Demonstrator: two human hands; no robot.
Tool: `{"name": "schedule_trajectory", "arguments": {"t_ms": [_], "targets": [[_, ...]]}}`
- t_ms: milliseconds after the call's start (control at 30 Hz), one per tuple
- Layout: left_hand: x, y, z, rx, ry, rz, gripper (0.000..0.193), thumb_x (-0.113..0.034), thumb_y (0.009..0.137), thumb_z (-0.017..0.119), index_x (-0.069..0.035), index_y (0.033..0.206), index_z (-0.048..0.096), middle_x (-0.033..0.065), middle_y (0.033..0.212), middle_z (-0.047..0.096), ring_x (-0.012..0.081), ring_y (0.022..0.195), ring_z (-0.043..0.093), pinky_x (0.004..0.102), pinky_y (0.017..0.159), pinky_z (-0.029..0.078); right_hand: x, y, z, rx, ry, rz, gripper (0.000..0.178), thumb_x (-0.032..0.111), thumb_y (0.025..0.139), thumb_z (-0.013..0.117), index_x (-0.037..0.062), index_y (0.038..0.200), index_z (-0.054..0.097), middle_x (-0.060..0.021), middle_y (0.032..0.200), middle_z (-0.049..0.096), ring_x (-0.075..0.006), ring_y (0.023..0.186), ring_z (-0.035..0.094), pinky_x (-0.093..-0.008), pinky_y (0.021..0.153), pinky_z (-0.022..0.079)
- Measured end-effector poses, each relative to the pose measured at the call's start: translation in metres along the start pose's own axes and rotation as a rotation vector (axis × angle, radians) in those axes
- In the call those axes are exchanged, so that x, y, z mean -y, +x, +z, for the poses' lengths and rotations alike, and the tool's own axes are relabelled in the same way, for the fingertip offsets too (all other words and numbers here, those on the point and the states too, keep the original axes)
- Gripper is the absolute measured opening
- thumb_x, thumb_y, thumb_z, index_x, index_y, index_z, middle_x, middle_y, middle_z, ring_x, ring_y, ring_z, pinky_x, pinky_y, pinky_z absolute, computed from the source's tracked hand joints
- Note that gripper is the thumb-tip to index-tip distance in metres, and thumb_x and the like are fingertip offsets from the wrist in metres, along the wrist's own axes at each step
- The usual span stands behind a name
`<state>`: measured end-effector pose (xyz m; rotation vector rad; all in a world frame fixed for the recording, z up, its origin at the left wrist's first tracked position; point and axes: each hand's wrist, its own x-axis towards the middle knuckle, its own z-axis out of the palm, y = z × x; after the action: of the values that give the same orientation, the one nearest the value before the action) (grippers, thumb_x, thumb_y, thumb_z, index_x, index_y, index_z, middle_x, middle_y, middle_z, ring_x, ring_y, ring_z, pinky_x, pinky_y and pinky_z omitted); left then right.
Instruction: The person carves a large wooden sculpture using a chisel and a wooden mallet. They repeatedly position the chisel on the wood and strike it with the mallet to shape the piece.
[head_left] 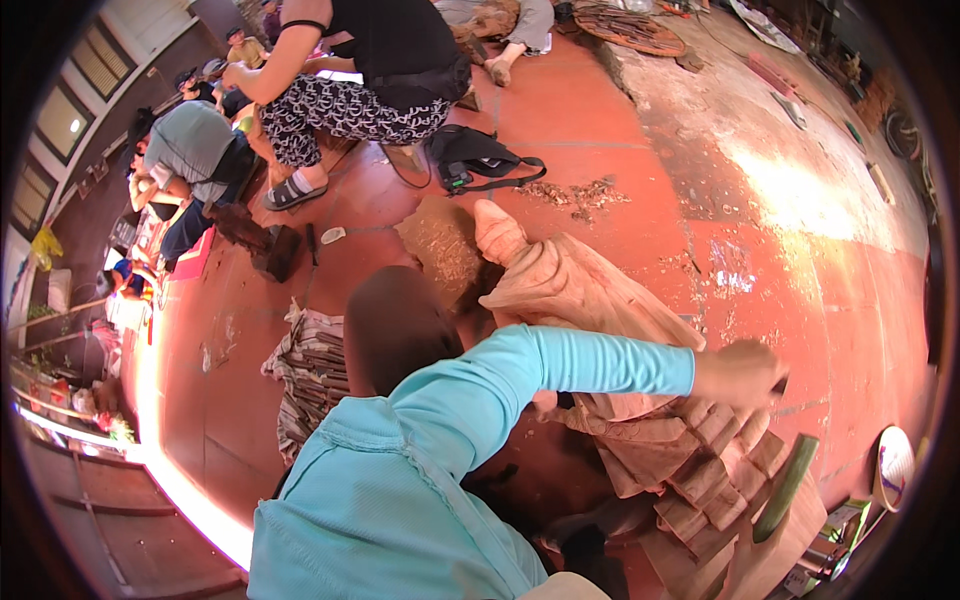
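Observation:
A large carved wooden statue of a robed figure (pixel 590 290) lies slanting across the floor in front of me, its head end far and its blocky carved base (pixel 715 470) near. My left arm, in a turquoise sleeve, stretches across it. Smeared by motion, my left hand (pixel 738 374) is closed on a small dark thing above the statue's right side. Only a bit of my right hand (pixel 545 400) shows under that forearm, beside a dark piece touching the wood; its fingers are mostly hidden. A green round-ended rod (pixel 786 490) leans by the base.
Several carving tools lie on a striped cloth (pixel 310 365) left of my knee (pixel 398 325). Beyond are a wood block (pixel 275 250), a black backpack (pixel 478 157) and wood shavings (pixel 580 198). A person in patterned trousers (pixel 350 110) sits ahead; others sit far left.

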<state>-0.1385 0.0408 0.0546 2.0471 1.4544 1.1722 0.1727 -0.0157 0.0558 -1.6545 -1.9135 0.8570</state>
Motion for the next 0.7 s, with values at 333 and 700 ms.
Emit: {"name": "schedule_trajectory", "arguments": {"t_ms": [333, 700], "targets": [[0.058, -0.074, 0.047, 0.714, 0.409, 0.081, 0.078, -0.057, 0.067, 0.070, 0.009, 0.108, 0.061, 0.0344, 0.122, 0.048, 0.0472, 0.110, 0.049, 0.0534, 0.099, 0.035, 0.004, -0.015, -0.018, -0.029, 0.062, 0.071, 0.048, 0.006, 0.083, 0.060, -0.0013, 0.128, 0.044, -0.0084, 0.099, 0.055, -0.0154, 0.076, 0.054, -0.0272, 0.065, 0.046], [0.049, -0.097, 0.003, 0.821, 0.695, 0.461, 0.065, -0.051, 0.069, 0.070, 0.002, 0.103, 0.055, 0.0211, 0.108, 0.057, 0.0339, 0.099, 0.059, 0.0431, 0.078, 0.049, 0.003, -0.034, -0.033, -0.044, 0.088, 0.020, 0.037, 0.008, 0.085, 0.061, -0.0071, 0.117, 0.048, -0.0116, 0.096, 0.054, -0.0186, 0.080, 0.053, -0.0296, 0.068, 0.048]]}}
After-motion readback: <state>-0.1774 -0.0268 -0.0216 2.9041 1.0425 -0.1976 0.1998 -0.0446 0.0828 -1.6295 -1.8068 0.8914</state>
